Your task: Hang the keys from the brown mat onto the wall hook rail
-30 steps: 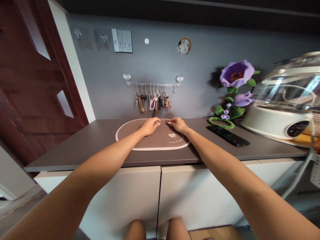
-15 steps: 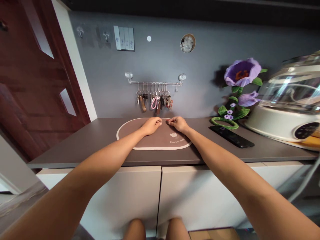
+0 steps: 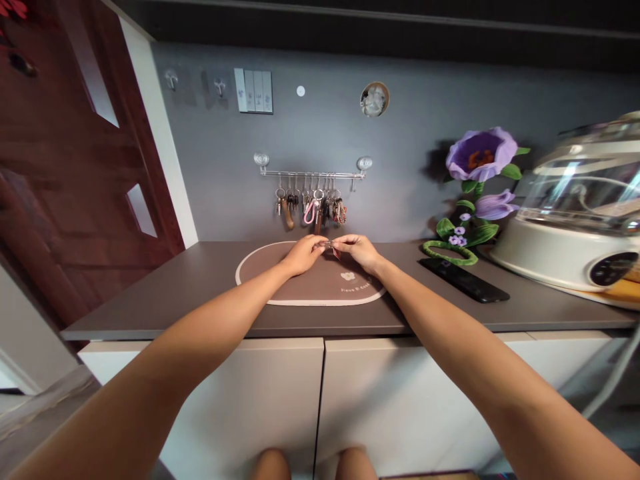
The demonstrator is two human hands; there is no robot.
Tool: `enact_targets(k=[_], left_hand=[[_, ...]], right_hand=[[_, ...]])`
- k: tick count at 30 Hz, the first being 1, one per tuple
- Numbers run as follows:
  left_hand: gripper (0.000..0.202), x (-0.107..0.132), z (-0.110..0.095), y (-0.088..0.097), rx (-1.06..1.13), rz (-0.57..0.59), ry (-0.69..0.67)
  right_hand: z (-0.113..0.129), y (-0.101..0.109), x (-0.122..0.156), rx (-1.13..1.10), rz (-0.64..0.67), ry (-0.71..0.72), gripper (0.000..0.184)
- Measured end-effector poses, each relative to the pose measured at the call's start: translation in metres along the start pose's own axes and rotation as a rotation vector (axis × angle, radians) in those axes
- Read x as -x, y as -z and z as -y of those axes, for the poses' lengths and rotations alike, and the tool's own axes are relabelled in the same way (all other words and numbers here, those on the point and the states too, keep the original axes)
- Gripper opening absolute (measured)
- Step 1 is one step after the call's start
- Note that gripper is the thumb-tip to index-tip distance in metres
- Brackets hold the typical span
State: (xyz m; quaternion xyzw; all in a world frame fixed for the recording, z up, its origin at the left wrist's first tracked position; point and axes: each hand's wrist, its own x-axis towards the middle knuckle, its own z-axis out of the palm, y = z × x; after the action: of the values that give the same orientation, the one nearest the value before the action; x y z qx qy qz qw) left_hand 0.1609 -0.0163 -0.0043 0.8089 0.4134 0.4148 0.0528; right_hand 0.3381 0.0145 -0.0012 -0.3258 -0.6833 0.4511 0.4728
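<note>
Above the far part of the brown mat [image 3: 280, 287], my two hands meet at a small metal key ring [image 3: 329, 245] with a reddish tag [image 3: 337, 253] hanging from it. My left hand [image 3: 303, 254] is closed, thumb and fingertips pinching the ring's left side. From the other side, my right hand [image 3: 359, 251] pinches it near the tag. The fingers cover most of the ring, so its fine details are hidden. Behind the hands, several bunches of keys [image 3: 292, 203] hang from a clear hook rail [image 3: 313, 175] on the grey wall.
To the right on the counter [image 3: 165, 287] lie a black phone [image 3: 465, 280], a purple flower ornament [image 3: 481, 157] with a green base, and a cream appliance [image 3: 555, 247] with a clear cover. White cabinet doors [image 3: 250, 393] stand below. A dark shelf [image 3: 350, 27] overhangs the top.
My hands have come together, and my left hand now touches the small metal ring that my right hand was holding apart. The view has tilted slightly upward.
</note>
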Motion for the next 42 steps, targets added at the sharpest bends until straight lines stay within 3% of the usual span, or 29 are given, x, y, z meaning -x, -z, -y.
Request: enact_targets(k=[7,19,25,34,42], left_hand=[[0.030,-0.001,-0.003,-0.002,0.223,0.024,0.027],[0.027,0.000,-0.007,-0.002,0.117,-0.025,0.036],[0.028,0.000,-0.005,-0.004,0.147,-0.050,0.066],[0.029,-0.001,0.004,-0.009,0.166,-0.087,0.091],[0.029,-0.001,0.004,-0.008,0.180,-0.088,0.093]], right_hand=[[0.008,-0.005,0.003,-0.154,0.023,0.029,0.028],[0.022,-0.005,0.005,-0.328,-0.037,0.095,0.029],[0.034,0.001,0.003,-0.288,-0.201,0.154,0.030],[0.054,0.026,-0.044,-0.195,-0.434,0.211,0.032],[0.065,0.031,-0.084,-0.167,-0.617,0.207,0.019]])
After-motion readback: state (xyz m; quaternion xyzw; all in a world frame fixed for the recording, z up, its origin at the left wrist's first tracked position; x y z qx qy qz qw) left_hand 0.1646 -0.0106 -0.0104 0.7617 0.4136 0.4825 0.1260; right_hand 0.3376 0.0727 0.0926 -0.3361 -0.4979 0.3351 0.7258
